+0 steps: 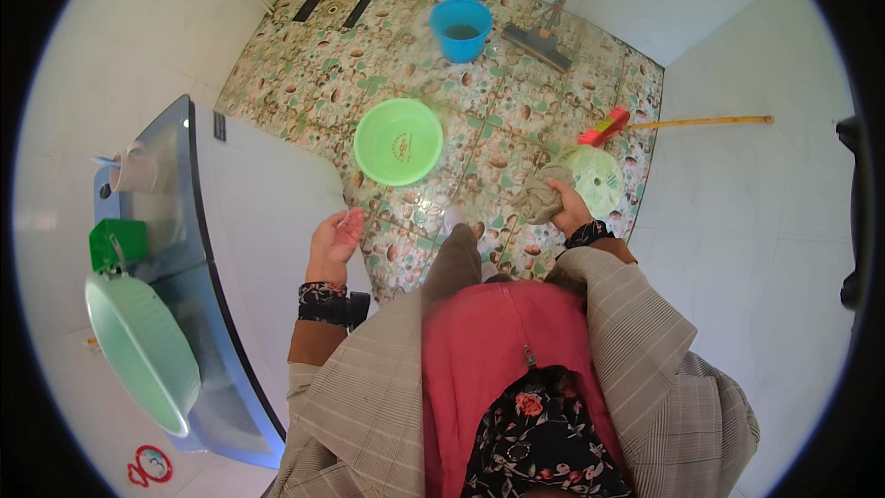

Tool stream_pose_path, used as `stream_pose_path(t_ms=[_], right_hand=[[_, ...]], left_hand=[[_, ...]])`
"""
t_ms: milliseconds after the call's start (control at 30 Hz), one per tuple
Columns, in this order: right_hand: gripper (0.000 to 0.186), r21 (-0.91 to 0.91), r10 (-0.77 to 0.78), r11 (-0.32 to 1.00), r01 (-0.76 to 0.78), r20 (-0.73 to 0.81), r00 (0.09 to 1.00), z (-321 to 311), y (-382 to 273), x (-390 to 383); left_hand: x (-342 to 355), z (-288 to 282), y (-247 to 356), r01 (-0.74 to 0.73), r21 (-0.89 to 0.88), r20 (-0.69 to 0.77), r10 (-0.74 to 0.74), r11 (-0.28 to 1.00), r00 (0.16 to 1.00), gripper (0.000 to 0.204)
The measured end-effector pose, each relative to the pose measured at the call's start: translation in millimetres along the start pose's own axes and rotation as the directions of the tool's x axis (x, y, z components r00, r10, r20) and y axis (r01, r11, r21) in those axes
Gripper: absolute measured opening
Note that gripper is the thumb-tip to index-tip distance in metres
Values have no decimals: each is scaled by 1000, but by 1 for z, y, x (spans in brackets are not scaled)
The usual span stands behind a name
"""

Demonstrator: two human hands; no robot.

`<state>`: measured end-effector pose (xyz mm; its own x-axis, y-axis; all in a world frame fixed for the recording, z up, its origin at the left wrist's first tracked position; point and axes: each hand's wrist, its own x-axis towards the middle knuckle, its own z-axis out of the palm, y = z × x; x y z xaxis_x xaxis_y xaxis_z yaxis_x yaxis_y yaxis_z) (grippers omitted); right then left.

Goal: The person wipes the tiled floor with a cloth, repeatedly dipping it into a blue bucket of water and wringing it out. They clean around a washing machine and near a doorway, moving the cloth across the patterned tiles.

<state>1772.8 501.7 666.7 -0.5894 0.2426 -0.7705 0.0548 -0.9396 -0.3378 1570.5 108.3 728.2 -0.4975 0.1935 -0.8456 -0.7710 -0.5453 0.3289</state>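
My right hand (571, 207) grips a crumpled grey-brown cloth (535, 195), which hangs over the patterned floor tiles. Just beyond that hand stands a pale green round plastic piece with small holes in its top (599, 180), partly hidden by the cloth and fingers. My left hand (337, 238) is held out palm up beside the white cabinet side, its fingers loosely bent and apart, with nothing in it. A light green basin (398, 143) sits on the floor ahead, between and beyond both hands.
Farther off stand a blue bucket (460, 29) holding dark water and a grey-headed mop (538, 45). A red brush head (604, 127) with a wooden handle (701, 122) lies at right. The left counter (166, 290) bears a mint basin (138, 350), green container (118, 243) and cup (135, 169).
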Motion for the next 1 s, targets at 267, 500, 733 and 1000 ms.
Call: stream_pose_path(t_ms=[267, 500, 733, 1000], right_hand=[[26, -97, -119, 989, 111, -81, 990, 49, -88, 53], [26, -146, -148, 979, 140, -45, 988, 111, -156, 137], [29, -252, -42, 966, 58, 70, 997, 202, -232, 263], [57, -682, 102, 731, -28, 70, 992, 316, -299, 414]], left_hand=[[104, 103, 50, 80, 44, 124, -85, 996, 989, 19], [169, 200, 78, 22, 214, 218, -69, 977, 974, 25], [218, 245, 78, -27, 187, 17, 24, 982, 1000, 22], [240, 268, 58, -41, 118, -68, 49, 992, 997, 21]])
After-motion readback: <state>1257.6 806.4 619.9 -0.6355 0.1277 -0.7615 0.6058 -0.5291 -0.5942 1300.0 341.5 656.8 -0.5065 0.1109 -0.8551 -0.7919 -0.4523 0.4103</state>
